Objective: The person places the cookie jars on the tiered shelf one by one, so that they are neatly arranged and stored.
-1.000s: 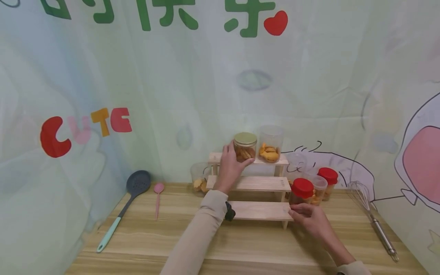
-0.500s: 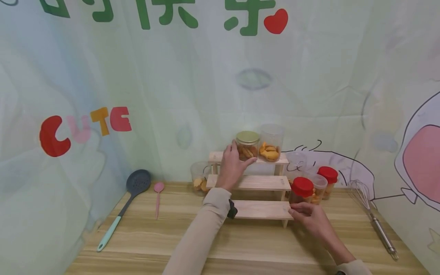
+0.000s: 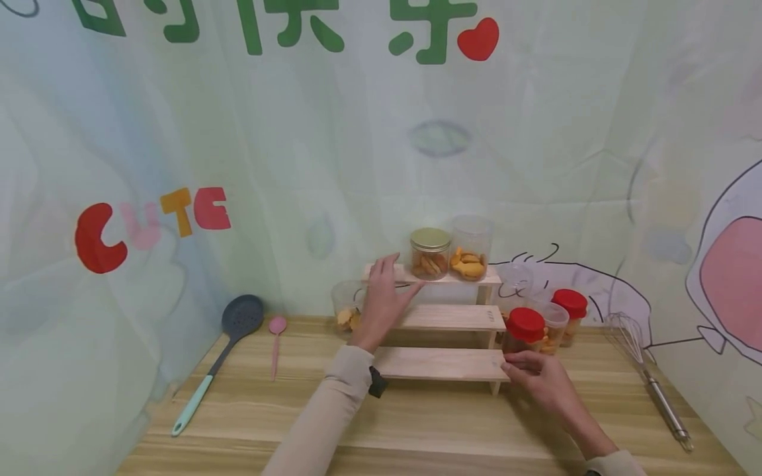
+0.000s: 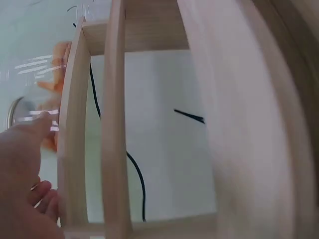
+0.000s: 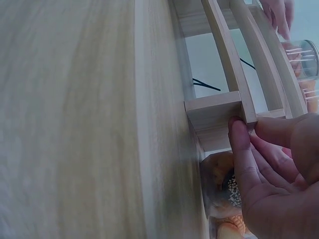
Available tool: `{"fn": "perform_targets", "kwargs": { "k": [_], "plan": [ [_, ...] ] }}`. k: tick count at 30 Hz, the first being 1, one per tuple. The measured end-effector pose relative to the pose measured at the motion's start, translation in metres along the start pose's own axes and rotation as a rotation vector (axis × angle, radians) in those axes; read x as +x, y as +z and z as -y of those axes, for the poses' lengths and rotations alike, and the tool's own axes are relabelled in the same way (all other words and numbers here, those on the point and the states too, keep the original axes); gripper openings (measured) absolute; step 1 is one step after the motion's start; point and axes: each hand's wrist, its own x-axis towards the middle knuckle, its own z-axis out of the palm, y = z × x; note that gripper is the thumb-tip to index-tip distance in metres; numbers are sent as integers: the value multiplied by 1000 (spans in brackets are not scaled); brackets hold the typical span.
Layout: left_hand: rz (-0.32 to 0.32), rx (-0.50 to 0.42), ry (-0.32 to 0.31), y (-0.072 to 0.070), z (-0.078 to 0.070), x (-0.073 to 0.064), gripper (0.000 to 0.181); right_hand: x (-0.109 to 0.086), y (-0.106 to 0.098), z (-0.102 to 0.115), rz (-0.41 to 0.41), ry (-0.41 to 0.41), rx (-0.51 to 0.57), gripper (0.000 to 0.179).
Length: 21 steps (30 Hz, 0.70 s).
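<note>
We see the gold-lid jar (image 3: 430, 256) upright on the rack's (image 3: 443, 362) top shelf, just right of the left hand (image 3: 382, 305), beside the tub (image 3: 470, 254); that hand has let go, fingers spread, thumb near the jar's base; it seems to stand unaided; the right hand (image 3: 540, 379) pinches the rack's bottom-shelf corner; beyond it stands a red-lid jar (image 3: 525, 325).
</note>
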Motion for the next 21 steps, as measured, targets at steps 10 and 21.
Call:
{"fn": "perform_targets", "kwargs": {
  "k": [10,21],
  "plan": [
    [-163,-61,-24,-37,76,-19,71,-1,0,1,-6,-7,-14,38],
    [54,-116,-232,-53,113,-30,84,-1,0,2,-3,-1,-57,39]
  ]
}}
